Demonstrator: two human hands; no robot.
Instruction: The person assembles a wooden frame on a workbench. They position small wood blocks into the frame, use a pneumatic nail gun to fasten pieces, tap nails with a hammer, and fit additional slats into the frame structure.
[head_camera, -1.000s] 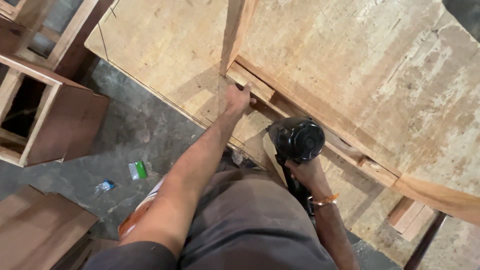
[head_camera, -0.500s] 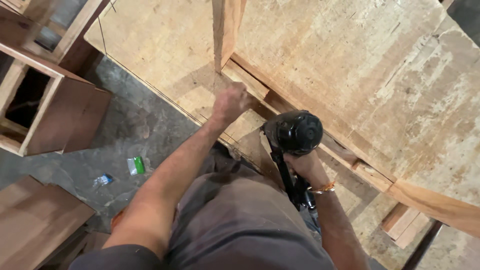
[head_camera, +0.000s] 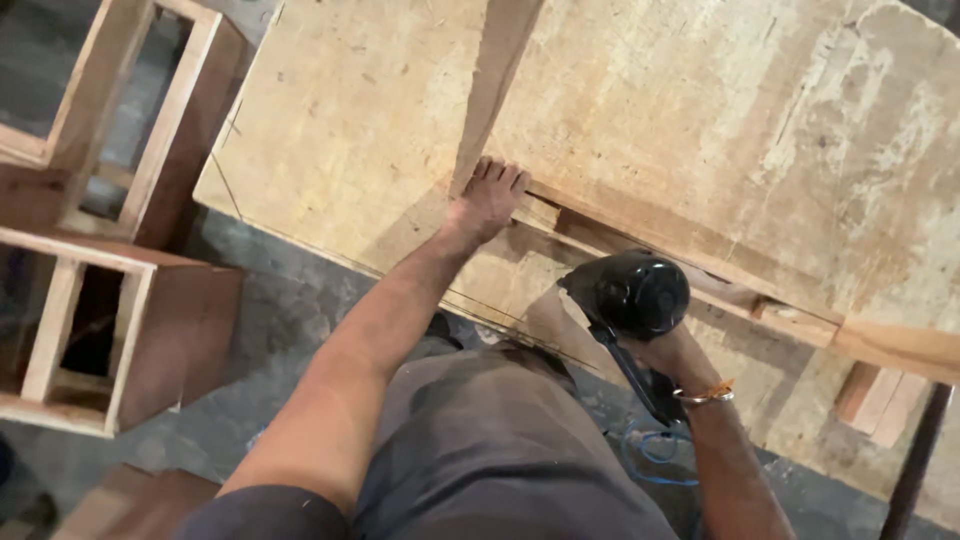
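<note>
My left hand rests with its fingers on the base of an upright wooden board where it meets a long wooden strip lying on a plywood worktable. My right hand grips a black nail gun, whose round head sits just in front of the strip, right of my left hand. A thin bracelet is on my right wrist. The gun's tip is hidden under its body.
Open wooden box frames stand on the grey floor at the left. A small wooden block lies under the strip at the right, beside a dark rod. A blue hose loops on the floor near my leg.
The view has shifted left and closer. My left hand has settled flat against the foot of the upright board. The nail gun stays in my right hand, near the strip.
</note>
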